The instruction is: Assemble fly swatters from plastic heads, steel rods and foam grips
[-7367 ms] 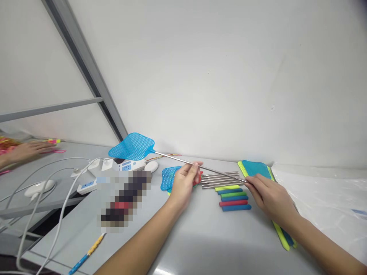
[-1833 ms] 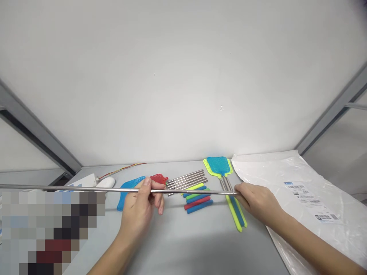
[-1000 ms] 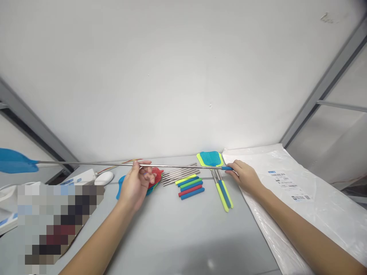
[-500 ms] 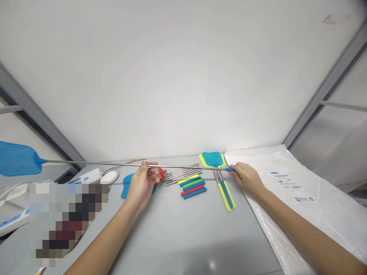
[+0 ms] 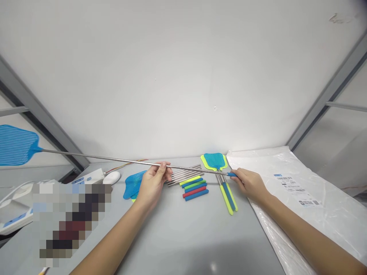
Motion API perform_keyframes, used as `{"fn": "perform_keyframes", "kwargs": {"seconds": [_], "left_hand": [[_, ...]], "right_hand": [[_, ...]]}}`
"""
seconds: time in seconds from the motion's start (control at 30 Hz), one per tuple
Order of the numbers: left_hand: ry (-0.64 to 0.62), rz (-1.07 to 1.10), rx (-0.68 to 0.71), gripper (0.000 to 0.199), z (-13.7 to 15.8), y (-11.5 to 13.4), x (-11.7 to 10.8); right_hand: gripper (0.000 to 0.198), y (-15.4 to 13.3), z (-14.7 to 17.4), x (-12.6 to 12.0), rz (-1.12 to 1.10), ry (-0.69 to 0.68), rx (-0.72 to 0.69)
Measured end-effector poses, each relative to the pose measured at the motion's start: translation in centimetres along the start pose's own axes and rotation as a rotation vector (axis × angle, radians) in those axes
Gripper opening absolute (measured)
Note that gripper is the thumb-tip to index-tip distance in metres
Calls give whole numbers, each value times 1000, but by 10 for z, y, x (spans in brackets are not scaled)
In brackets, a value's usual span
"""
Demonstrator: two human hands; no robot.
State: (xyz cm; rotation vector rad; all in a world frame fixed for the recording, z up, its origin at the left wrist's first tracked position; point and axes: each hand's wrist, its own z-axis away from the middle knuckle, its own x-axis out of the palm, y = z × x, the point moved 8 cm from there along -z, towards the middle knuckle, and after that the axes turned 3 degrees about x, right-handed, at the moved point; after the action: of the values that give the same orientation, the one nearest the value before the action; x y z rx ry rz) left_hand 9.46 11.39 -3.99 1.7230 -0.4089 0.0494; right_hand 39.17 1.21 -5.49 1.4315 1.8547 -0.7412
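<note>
- A person's left hand (image 5: 154, 181) pinches a blue fly swatter (image 5: 114, 159) partway along, its head (image 5: 18, 145) extending well left of the fingers.
- The right hand (image 5: 249, 183) grasps the blue handle (image 5: 232, 174) at the opposite end.
- 6 colored sleeves (image 5: 195, 191) lie on the table (image 5: 177, 233) below.

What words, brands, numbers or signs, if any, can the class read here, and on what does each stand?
None can be read.
Label on the white plastic packaging: printed lines, too small and blurred to read.
Held swatter's blue head: no lettering visible.
</note>
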Motion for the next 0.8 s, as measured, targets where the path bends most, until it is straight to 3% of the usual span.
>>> {"fn": "perform_keyframes", "kwargs": {"seconds": [0.27,0.43,0.6,0.8], "left_hand": [[-69,-99,-57,34,0,-9,26],[-85,-180,1,35,2,-13,41],[-228,-210,-16,32,15,-27,83],[-272,-192,-29,34,14,-40,121]], "right_hand": [[24,-9,2,4,-26,1,-26],[24,-9,4,4,-27,-12,-12],[24,-28,-2,2,-68,-32,-57],[23,-20,-1,-2,-91,1,15]]}}
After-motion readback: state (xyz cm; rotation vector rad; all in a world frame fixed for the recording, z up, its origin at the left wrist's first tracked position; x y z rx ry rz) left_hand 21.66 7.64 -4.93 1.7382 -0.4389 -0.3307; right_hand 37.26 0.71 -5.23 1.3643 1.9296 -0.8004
